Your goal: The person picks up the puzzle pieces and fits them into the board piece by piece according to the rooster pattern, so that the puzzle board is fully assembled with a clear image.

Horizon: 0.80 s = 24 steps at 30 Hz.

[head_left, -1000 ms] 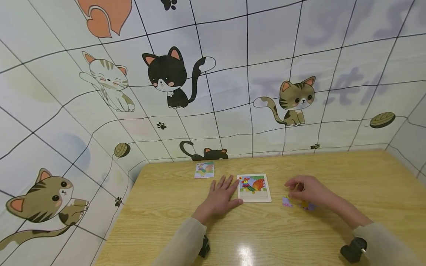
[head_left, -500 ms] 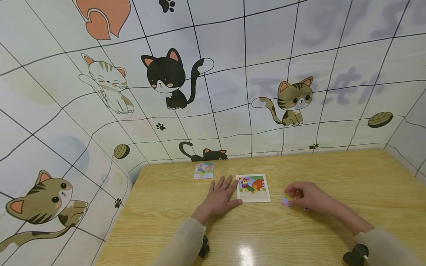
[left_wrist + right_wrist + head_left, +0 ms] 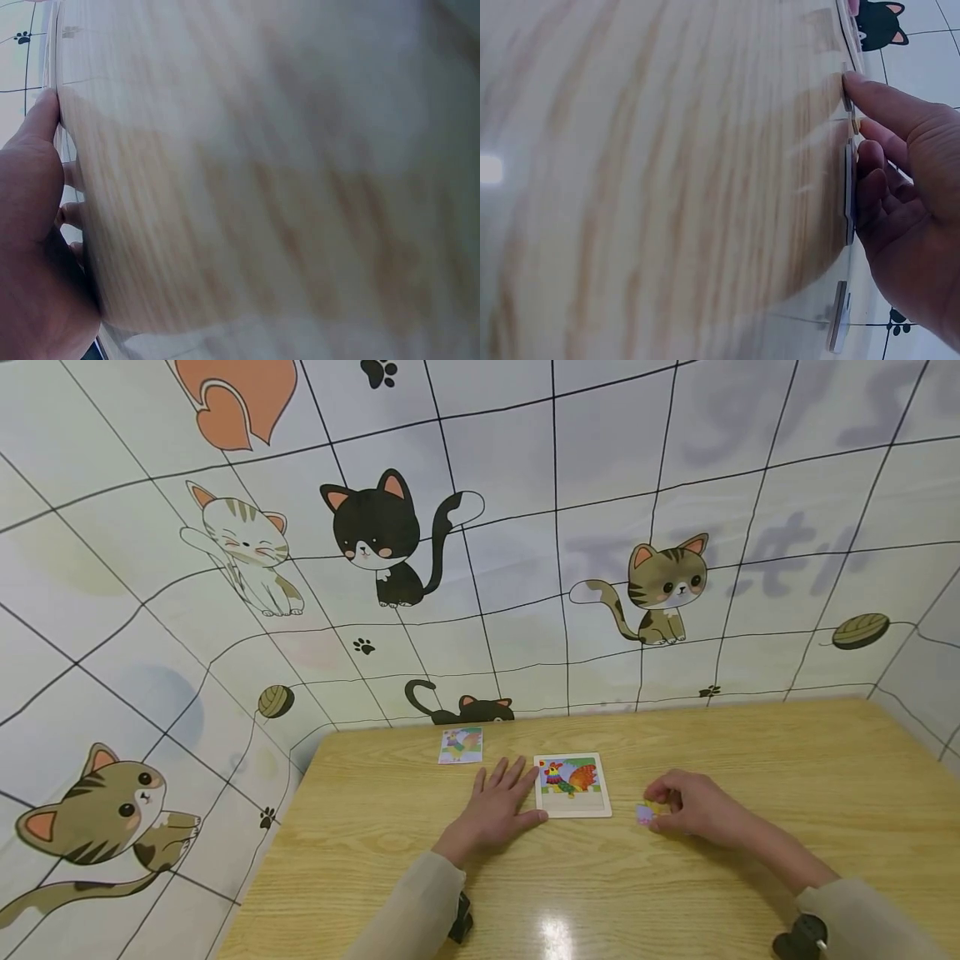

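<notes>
Right hand (image 3: 686, 808) pinches a puzzle piece (image 3: 643, 814) just right of the puzzle tray (image 3: 573, 785); flat, relaxed left hand (image 3: 498, 802) steadies the tray's left edge

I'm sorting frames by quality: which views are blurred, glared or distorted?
Head view: sharp, but wide-angle bending curves the wall grid; a lamp glare spot sits on the wooden table near the bottom edge. Left wrist view: the tabletop is smeared and out of focus; only the left hand reads. Right wrist view: the wood is blurred, with a glare patch at left; the right hand and puzzle pieces are fairly clear.
</notes>
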### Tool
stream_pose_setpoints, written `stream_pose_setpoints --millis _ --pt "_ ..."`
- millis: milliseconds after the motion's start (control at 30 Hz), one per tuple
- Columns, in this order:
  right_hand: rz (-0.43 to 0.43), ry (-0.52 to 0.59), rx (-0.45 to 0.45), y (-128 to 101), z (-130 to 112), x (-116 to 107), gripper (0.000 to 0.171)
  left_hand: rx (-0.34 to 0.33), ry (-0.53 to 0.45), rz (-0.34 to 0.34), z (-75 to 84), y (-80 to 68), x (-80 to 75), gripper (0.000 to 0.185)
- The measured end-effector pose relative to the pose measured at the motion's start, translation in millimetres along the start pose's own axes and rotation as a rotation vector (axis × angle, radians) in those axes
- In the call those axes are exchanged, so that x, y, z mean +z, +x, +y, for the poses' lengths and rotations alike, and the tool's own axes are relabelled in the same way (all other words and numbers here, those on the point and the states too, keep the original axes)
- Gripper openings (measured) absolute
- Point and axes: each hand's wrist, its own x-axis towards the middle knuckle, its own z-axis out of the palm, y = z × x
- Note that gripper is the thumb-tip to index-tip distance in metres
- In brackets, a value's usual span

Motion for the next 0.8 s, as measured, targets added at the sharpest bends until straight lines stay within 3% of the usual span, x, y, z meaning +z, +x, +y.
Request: stream_pose_setpoints --millis 500,800 --pt "-0.071 0.095 0.011 3.9 -10.8 -2.7 0.036 -0.003 -0.007 -0.001 -0.2 -0.7 0.2 0.077" --pt "-0.062 0.157 0.022 11.4 -19.7 -1.3 0.013 -0.002 -0.009 -0.001 0.9 -1.2 -0.7 0.077"
